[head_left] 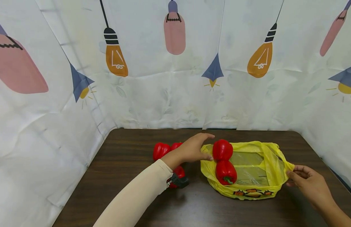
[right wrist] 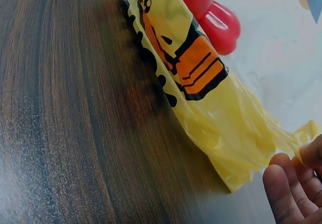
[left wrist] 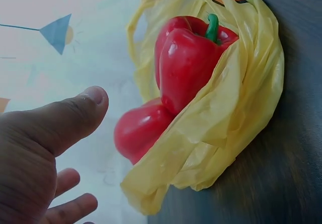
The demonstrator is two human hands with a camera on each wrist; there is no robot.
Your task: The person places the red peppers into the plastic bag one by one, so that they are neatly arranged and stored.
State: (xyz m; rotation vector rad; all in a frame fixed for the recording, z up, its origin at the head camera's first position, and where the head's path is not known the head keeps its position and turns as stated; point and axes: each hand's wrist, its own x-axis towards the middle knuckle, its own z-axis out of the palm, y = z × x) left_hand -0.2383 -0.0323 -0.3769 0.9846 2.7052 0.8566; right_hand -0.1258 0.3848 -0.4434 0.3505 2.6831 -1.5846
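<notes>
yellow bag on bench, two red peppers at its mouth. left hand open beside them; right hand pinches the handle, keeping the mouth spread.

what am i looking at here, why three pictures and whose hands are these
There is no machine here: a person works with two bare hands and wears three cameras. The big picture comes from a camera on the head, looking down at a dark wooden table. The other two come from cameras on the wrists, so they show the same scene close up and turned sideways.

On the table lies a yellow plastic bag with two red peppers at its mouth, one behind the other. More red peppers lie to the left, partly behind the arm.

The left hand is open, reaching by the bag's mouth next to the rear pepper. The right hand holds the bag's handle at the far end.
</notes>
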